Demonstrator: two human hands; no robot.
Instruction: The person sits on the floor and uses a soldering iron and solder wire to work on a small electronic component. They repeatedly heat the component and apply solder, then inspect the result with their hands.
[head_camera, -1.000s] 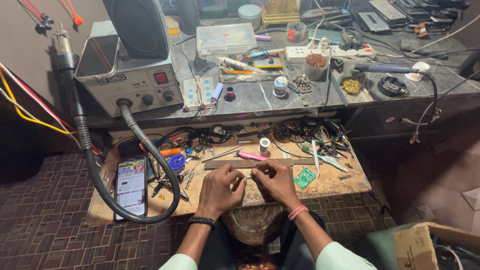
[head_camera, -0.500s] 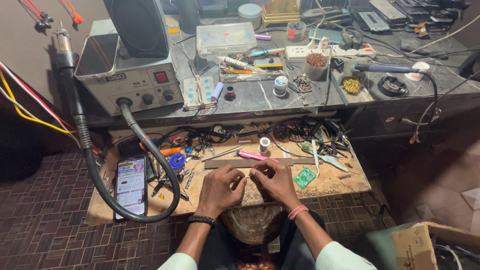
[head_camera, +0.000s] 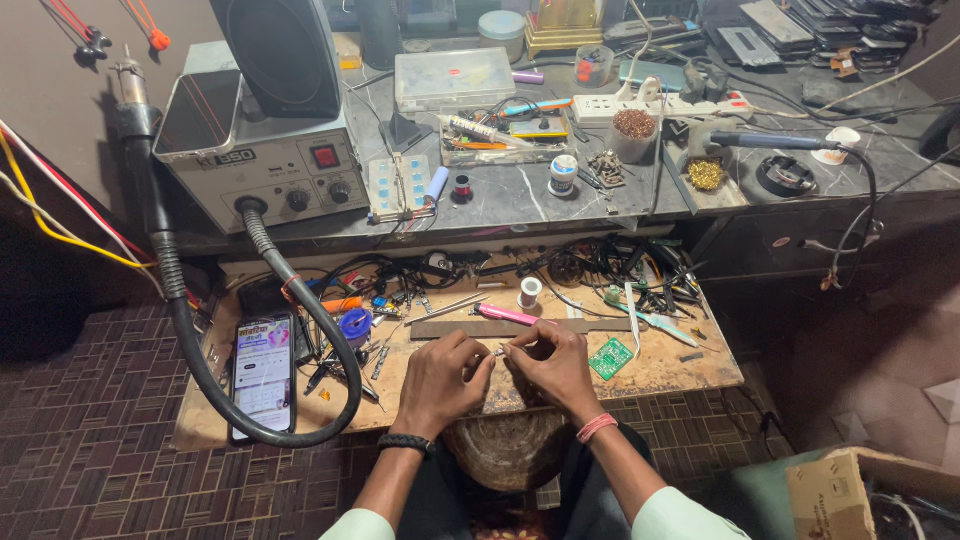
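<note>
Both hands, the left hand (head_camera: 440, 372) and the right hand (head_camera: 548, 365), are pinching a tiny metallic part (head_camera: 498, 351) between fingertips over the wooden board (head_camera: 660, 368), (probably light, fragile, slippery) likely best gripped by its edges.

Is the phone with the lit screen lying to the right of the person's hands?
No, the phone lies at the left end of the wooden board, left of both the left hand and the right hand.

We see bare counter (head_camera: 660, 368) right of our hands — a hose (head_camera: 300, 330), phone (head_camera: 263, 372) and tool clutter (head_camera: 380, 310) crowd the left and back.
</note>
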